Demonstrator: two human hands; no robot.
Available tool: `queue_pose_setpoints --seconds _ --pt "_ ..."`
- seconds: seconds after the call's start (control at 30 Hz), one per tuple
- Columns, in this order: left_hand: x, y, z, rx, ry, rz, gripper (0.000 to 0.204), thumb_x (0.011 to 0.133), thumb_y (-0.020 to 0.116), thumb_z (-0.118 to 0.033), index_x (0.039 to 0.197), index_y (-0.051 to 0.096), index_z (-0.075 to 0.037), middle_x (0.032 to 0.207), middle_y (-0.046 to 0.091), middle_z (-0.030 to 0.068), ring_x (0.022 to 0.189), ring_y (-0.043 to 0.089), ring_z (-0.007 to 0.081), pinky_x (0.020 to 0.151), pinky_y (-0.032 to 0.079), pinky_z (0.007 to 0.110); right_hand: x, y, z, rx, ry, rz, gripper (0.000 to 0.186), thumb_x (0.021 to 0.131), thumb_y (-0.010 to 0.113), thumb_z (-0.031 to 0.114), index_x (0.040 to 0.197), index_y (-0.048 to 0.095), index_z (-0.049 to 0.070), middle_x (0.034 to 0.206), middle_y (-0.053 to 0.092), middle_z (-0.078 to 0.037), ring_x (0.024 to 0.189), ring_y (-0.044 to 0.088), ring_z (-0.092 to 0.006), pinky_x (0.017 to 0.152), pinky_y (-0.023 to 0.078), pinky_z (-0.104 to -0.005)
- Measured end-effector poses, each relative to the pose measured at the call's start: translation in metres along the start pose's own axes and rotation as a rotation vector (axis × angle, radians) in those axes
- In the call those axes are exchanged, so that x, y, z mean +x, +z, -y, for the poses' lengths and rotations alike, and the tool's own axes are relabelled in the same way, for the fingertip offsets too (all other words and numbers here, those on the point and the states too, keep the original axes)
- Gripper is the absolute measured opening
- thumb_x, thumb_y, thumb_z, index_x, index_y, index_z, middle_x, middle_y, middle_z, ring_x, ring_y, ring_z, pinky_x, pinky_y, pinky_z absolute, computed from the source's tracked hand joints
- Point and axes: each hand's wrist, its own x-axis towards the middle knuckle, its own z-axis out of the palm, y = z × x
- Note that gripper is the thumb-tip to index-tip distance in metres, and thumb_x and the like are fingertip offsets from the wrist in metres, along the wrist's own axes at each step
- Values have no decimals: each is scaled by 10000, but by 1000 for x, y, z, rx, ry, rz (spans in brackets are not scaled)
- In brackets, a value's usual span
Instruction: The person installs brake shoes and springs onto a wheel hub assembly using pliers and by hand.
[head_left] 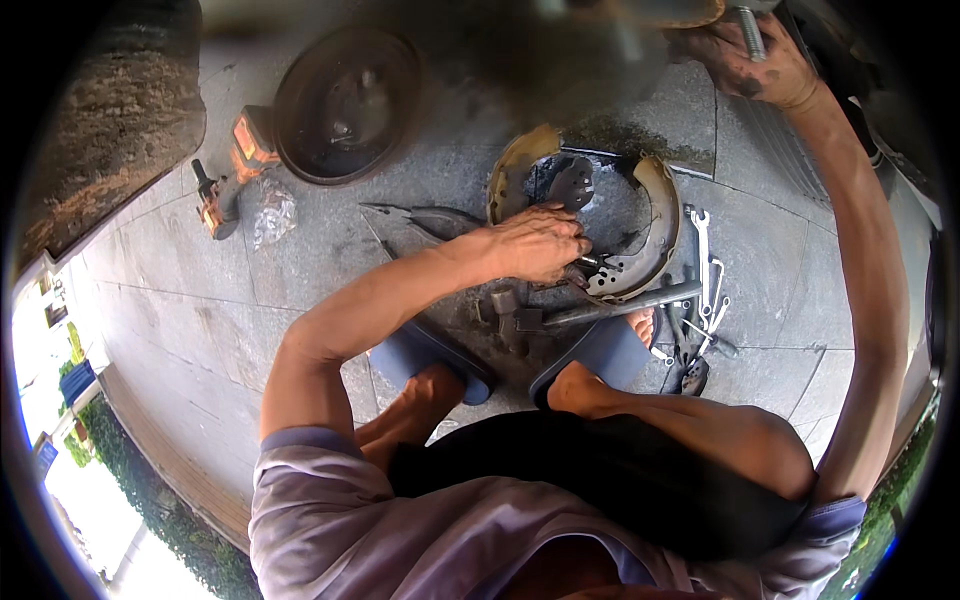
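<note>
Two curved brake shoes point(652, 225) lie on the paving around a dark perforated plate point(570, 180). My left hand point(540, 240) reaches onto their lower part, fingers curled over small metal parts that it mostly hides; what it grips is unclear. At the upper right, my right hand point(760, 70) is raised with fingers bent at a dark, blurred part beside a threaded stud point(750, 35); what they hold is hidden. Below the shoes a metal bar tool point(645, 298) lies crosswise, beside several wrenches point(702, 250). Long-jawed pliers point(420, 218) lie left of my hand.
A dark round drum point(345, 110) sits upper left, near orange-and-black power tools point(215, 208) and a clear plastic bag point(275, 210). A rough brown surface point(110, 110) rises at far left. My feet in grey-blue slippers point(415, 355) are below the parts. Dark, blurred structure hangs overhead.
</note>
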Motion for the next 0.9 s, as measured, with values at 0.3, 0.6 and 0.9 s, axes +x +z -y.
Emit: queue_pose_setpoints --seconds 0.3,0.6,0.9 --pt "3 -4 -26 -59 -136 -164 351 790 644 -216 1053 646 16 1010 678 206 1094 629 346 1025 441 464 -26 38 4 486 341 52 417 916 541 304 1306 555 157 1342 548 -51 1230 514 -211 1032 407 -418" --pt "30 -58 -49 -379 -231 -337 269 864 609 -160 1015 590 61 845 651 285 873 649 437 827 518 482 -66 41 -12 90 170 70 555 968 463 361 1483 376 173 1539 376 -34 1409 352 -127 1151 301 -377" --pt "62 -112 -100 -191 -173 -403 240 813 576 -114 932 630 87 794 678 249 773 714 343 665 591 456 -70 67 5 -292 303 117 587 942 484 310 1494 375 140 1527 409 -7 1413 365 -143 1164 266 -390"
